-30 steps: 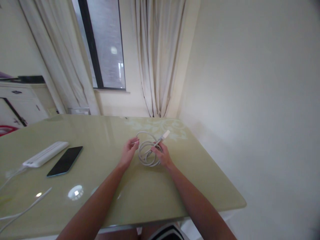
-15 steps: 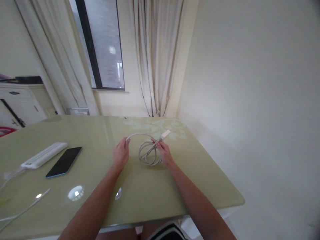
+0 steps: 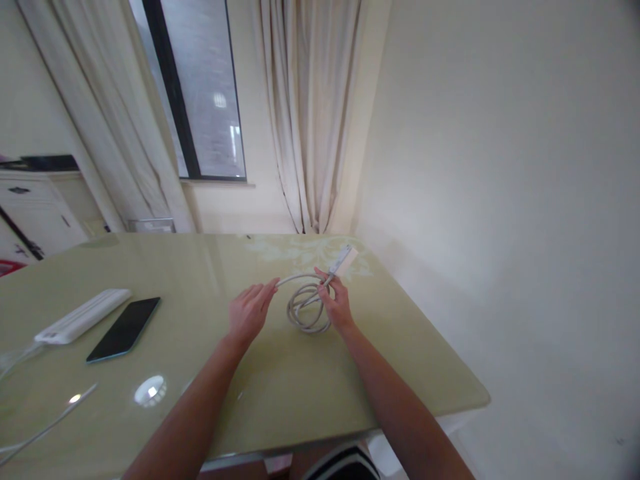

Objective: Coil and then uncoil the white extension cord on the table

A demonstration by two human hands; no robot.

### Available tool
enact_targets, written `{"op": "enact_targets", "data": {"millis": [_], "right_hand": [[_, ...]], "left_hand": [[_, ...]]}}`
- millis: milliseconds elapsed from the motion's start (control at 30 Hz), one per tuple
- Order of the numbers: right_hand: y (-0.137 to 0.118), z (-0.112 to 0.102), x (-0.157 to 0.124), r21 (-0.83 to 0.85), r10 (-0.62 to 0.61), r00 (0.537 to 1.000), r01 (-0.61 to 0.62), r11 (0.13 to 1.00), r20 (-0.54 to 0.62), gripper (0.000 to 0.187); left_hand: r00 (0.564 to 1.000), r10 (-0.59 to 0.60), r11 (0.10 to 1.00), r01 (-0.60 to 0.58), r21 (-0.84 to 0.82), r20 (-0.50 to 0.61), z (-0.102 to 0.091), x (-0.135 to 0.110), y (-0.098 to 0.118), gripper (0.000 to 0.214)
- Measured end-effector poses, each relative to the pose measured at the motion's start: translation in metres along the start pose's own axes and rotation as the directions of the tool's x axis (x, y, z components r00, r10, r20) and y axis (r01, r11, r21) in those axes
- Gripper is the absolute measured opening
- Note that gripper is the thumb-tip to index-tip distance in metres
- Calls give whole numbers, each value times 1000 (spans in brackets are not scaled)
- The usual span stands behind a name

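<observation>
Mid-frame, the left hand (image 3: 251,309) pinches the cable (image 3: 295,321) and the right hand (image 3: 336,304) clasps its bunched coils, probably light, springy and best gripped there.

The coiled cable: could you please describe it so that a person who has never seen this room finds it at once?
On the pale green table, look below the curtain right of the window. There, the coiled cable is held in the right hand's grip. Unlike the loose white cable at near left, it is wound in loops, with a blocky white end.
</observation>
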State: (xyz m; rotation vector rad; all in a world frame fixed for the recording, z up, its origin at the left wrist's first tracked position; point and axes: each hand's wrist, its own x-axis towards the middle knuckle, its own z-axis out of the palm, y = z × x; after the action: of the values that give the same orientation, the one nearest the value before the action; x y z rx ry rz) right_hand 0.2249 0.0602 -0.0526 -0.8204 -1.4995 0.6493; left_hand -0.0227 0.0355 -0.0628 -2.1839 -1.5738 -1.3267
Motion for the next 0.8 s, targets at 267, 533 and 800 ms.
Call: {"op": "enact_targets", "data": {"millis": [267, 533, 800], "right_hand": [[-2, -9, 10, 235, 150, 982, -174, 956, 117, 49], [2, -9, 13, 210, 213, 975, -222, 952, 66, 41], [3, -1, 13, 134, 233, 972, -233, 963, 11, 51]], "left_hand": [[1000, 4, 992, -6, 123, 13, 14, 0, 0, 43], [996, -42, 999, 39, 36, 81, 28, -6, 4, 45], [997, 17, 996, -24, -88, -80, 29, -8, 33, 46]]}}
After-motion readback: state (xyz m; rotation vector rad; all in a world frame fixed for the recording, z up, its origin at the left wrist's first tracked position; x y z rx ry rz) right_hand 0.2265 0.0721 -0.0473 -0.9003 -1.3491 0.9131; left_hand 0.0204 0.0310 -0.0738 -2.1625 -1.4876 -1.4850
